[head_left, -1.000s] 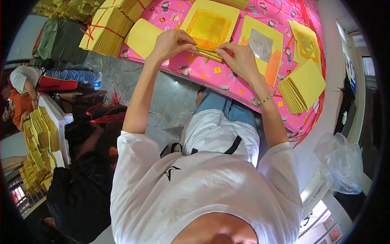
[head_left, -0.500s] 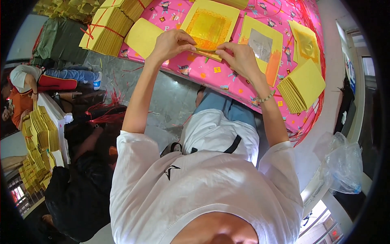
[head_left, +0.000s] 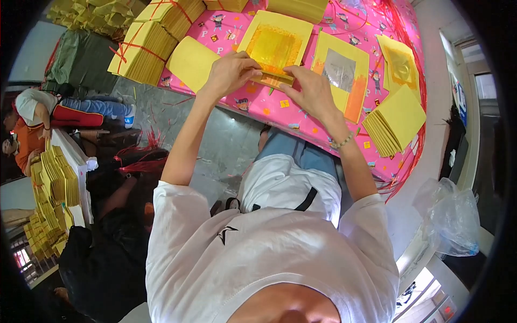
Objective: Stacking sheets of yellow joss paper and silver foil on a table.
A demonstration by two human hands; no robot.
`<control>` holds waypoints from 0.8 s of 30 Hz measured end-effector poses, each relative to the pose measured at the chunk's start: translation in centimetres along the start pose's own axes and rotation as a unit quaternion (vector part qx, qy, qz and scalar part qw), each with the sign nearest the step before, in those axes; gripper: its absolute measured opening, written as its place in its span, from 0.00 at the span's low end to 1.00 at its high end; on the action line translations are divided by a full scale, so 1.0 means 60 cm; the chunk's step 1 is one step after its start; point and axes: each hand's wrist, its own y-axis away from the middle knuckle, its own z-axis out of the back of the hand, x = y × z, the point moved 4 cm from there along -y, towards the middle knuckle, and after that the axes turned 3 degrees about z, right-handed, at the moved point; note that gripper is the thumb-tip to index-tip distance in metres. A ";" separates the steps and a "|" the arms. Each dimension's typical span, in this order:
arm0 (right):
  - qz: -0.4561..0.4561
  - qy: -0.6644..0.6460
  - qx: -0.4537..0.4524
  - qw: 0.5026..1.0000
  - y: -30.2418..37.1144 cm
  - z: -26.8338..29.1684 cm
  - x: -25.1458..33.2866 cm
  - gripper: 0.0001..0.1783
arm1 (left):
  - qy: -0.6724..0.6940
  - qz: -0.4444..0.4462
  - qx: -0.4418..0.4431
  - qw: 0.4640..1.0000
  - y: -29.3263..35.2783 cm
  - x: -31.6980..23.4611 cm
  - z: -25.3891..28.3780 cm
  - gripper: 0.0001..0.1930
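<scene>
A yellow paper sheet [head_left: 288, 33] with a shiny gold square and a rough orange border lies on the pink table before me. My left hand [head_left: 232, 74] pinches the near left edge of this sheet between thumb and fingers. At the near right corner, my right hand [head_left: 312, 91] has its thumb and forefinger closed on the same edge. The edge is bent up a little between the two hands, and part of it is hidden by my fingers. Just right of it is another yellow sheet [head_left: 322, 51] with a silver square and an orange patch.
Tied stacks of yellow paper [head_left: 141, 46] stand at the far left, beside a loose yellow sheet [head_left: 191, 62]. A fanned yellow stack [head_left: 398, 121] is at the right. Red strings [head_left: 423, 107] hang along the table's right edge. Other people [head_left: 35, 116] work at the left.
Both hands have kept to the sheet's near edge, where a strip now shows bent up. The right fingers have shifted slightly on the corner. The whole view has moved a little.
</scene>
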 end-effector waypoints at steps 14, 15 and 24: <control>0.013 0.025 -0.123 0.992 -0.016 0.006 -0.002 0.07 | -0.058 -0.041 -0.062 0.996 -0.004 -0.041 -0.010 0.21; 0.006 0.021 -0.121 0.992 -0.017 0.006 -0.002 0.07 | -0.058 -0.028 -0.055 0.996 -0.006 -0.042 -0.010 0.20; -0.063 -0.056 -0.182 0.980 -0.013 0.018 -0.008 0.23 | -0.053 -0.035 -0.126 0.990 -0.020 -0.026 -0.013 0.15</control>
